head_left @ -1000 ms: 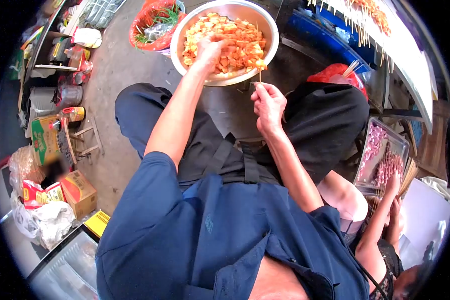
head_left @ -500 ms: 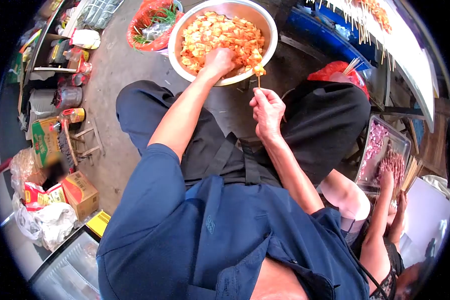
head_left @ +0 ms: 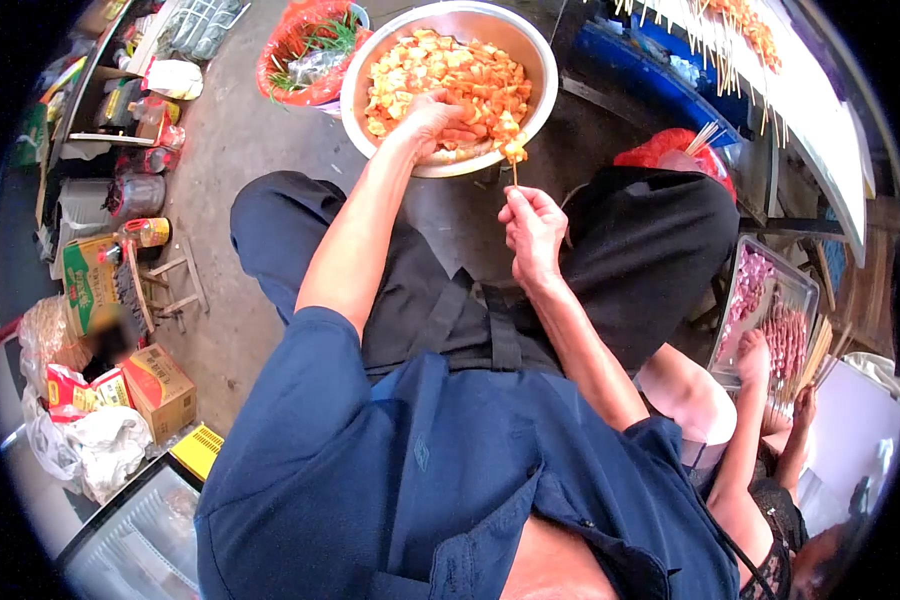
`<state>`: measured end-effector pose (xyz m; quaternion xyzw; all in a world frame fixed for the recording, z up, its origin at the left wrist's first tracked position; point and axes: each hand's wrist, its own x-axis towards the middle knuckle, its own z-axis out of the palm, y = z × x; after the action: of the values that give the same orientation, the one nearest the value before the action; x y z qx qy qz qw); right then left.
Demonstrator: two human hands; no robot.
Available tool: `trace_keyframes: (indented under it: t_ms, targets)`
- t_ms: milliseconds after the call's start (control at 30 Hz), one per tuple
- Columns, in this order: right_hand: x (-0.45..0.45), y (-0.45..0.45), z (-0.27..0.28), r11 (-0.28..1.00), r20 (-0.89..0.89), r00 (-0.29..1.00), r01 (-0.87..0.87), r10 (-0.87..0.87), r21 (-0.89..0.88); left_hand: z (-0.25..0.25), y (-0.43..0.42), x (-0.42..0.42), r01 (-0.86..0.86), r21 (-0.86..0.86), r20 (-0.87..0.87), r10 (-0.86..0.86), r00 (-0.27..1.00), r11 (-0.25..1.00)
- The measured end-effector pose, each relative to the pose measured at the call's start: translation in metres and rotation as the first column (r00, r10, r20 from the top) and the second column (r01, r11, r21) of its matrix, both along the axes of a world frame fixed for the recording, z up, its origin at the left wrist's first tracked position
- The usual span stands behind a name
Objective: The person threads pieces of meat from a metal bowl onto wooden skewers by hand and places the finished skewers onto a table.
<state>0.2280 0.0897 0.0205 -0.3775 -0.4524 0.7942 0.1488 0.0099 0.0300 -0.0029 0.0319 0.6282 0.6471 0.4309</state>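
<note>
A large metal bowl [head_left: 548,85] between my knees holds a heap of orange-coated meat pieces [head_left: 445,75]. Over the near part of the heap is my left hand [head_left: 438,122], its fingers stretched out and apart, touching the meat; the fingertips are partly hidden. My right hand [head_left: 535,232], closed, grips the lower end of a thin wooden skewer [head_left: 515,175] just outside the near rim. Toward its upper end the skewer carries orange meat pieces, which overlap the bowl's edge.
Left of the bowl stands a red-bagged container [head_left: 280,85] with greens. Finished skewers [head_left: 745,35] lie on a white table [head_left: 820,110] at upper right. At right, another person's hand [head_left: 753,355] is over a tray [head_left: 805,275] of meat skewers. Boxes [head_left: 160,390] line the left.
My left hand has gone from a fist in the meat to outstretched fingers, shifting slightly left. My right hand and the skewer have come slightly nearer to me. The other person's hands have moved apart.
</note>
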Motion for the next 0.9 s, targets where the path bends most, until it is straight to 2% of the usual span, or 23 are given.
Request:
trace_keyframes:
  t_ms: [33,67,167,300,433,600,667,900]
  targets:
    - [0.000,0.000,0.000,1.000,-0.007,1.000,-0.001,0.001,0.003,0.001,0.000,-0.002,-0.068,0.116,0.071,0.060,0.996,0.991]
    - [0.000,-0.001,-0.001,1.000,-0.002,1.000,-0.020,0.020,0.006,0.006,0.001,-0.002,-0.099,0.143,0.094,0.086,0.992,0.985]
    - [0.002,-0.004,0.000,0.999,0.008,0.999,-0.046,0.046,0.004,0.012,0.004,-0.003,-0.139,0.253,0.064,0.127,0.990,0.957]
    - [0.002,-0.006,-0.004,0.996,0.001,0.996,-0.091,0.091,0.024,0.018,0.008,-0.005,-0.222,0.275,0.121,0.195,0.973,0.935]
    - [0.002,-0.009,-0.005,0.991,0.027,0.992,-0.122,0.121,0.058,0.024,0.008,-0.004,-0.294,0.277,0.084,0.282,0.956,0.915]
    - [0.003,-0.012,-0.006,0.980,0.027,0.986,-0.166,0.164,0.108,0.027,0.007,-0.008,-0.338,0.405,0.168,0.294,0.941,0.849]
    - [0.003,-0.012,-0.006,0.980,0.041,0.986,-0.168,0.164,0.109,0.031,0.007,-0.006,-0.296,0.519,0.212,0.214,0.954,0.802]
    - [0.002,-0.013,-0.006,0.974,0.042,0.984,-0.176,0.172,0.142,0.036,0.009,-0.003,-0.386,0.438,0.249,0.302,0.920,0.812]
